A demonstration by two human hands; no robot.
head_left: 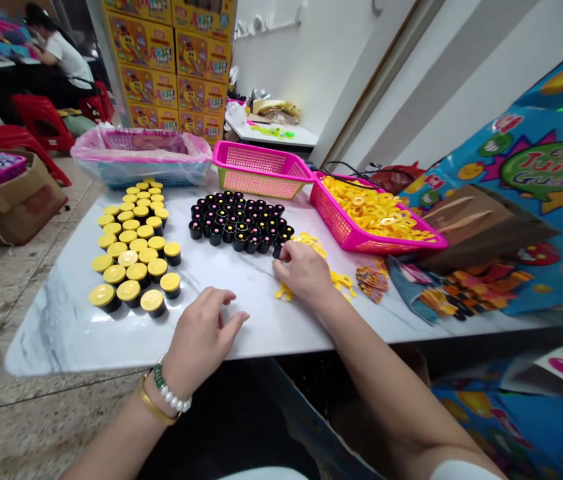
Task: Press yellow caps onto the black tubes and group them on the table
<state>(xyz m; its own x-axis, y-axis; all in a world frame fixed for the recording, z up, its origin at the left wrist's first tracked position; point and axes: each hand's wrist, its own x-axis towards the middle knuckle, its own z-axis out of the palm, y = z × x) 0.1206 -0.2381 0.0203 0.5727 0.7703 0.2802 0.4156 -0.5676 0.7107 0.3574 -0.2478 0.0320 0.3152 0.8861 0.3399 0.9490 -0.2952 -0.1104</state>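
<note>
My right hand (305, 272) reaches to the near right corner of a cluster of small black cups (228, 228), its fingers closed at a black cup (278, 249) that they partly hide. Pink or yellow dots show inside the cups. Yellow plastic pieces (311, 241) lie loose around and beyond that hand. Over the front of the table, my left hand (201, 333) is open and holds nothing, thumb and fingers apart. To its left stand rows of black cups topped with yellow lids (128, 291).
A pink basket (336, 223) of yellow pieces stands right, beside printed packets (372, 281) and a blue printed bag (536, 167). At the back are an openwork pink basket (261, 157) and a plastic-lined basket (146, 167). The marble-patterned table (61, 333) ends near my body. One person sits far left.
</note>
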